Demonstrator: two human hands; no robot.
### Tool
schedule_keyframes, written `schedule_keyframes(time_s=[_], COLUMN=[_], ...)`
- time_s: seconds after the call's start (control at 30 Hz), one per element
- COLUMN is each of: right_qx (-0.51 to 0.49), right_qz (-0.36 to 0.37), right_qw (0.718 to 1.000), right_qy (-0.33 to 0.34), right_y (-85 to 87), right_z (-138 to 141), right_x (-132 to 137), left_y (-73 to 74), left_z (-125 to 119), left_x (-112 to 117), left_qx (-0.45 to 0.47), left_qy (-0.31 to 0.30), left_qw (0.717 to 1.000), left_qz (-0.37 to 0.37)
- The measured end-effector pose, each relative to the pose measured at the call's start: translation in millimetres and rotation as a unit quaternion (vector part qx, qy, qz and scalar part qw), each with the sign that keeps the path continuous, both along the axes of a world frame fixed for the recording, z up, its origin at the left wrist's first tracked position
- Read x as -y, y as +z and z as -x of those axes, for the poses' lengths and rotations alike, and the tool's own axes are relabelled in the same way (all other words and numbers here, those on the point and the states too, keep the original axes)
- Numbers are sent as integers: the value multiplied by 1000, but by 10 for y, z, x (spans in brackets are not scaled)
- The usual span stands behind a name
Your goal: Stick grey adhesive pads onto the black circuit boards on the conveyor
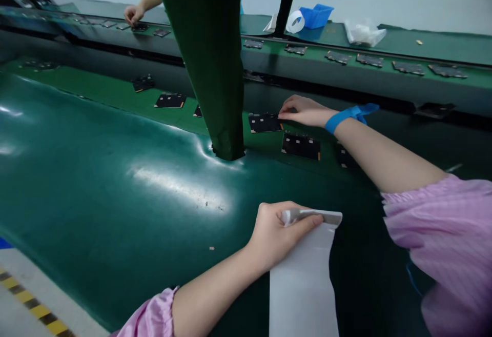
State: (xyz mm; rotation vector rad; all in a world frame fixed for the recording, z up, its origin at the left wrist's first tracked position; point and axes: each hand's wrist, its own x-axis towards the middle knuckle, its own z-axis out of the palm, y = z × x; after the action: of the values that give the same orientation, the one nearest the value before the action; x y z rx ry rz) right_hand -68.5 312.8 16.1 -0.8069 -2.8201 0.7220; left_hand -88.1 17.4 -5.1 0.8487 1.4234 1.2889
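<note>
My left hand (274,234) is closed round the top end of a long white strip (303,280) that hangs down toward me over the green mat. My right hand (303,111), with a blue wrist strap (348,115), reaches out to the conveyor belt. Its fingers lie flat, with the tips on the right edge of a dark square board (264,122). A second dark board (301,146) lies just below that hand, and a third (345,157) is partly hidden under my forearm.
A green padded post (209,60) stands in the middle. More dark boards (169,101) lie along the belt to the left, and others (369,60) on the far belt. Another person's hand (133,14) rests at the far left. Tape roll (295,21) and blue box (315,15) sit behind.
</note>
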Motion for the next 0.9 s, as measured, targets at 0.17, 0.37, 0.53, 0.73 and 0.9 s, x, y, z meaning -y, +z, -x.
schedule_keyframes(time_s=[0.17,0.37,0.53,0.73,0.9], right_qx=[-8,29,57,-7,-107], right_qz=[7,5,8,40,65], right_qw=[1000,1000,998,996,968], right_qy=[8,1,-7,-83,-217], right_y=[-168,-153,-132,-203,-26], right_z=[60,20,-90,-172,-567], right_x=[-134,-172,-171,-109,-13], left_y=[2,-2,25,18,1], left_z=[-3,-5,3,7,6], left_x=[-2,-1,-4,-3,3], left_qx=[6,7,6,-3,-14], left_qy=[-4,-9,-11,-7,0], left_qw=[1000,1000,1000,1000,1000], left_qz=[-5,-8,-2,-1,-1])
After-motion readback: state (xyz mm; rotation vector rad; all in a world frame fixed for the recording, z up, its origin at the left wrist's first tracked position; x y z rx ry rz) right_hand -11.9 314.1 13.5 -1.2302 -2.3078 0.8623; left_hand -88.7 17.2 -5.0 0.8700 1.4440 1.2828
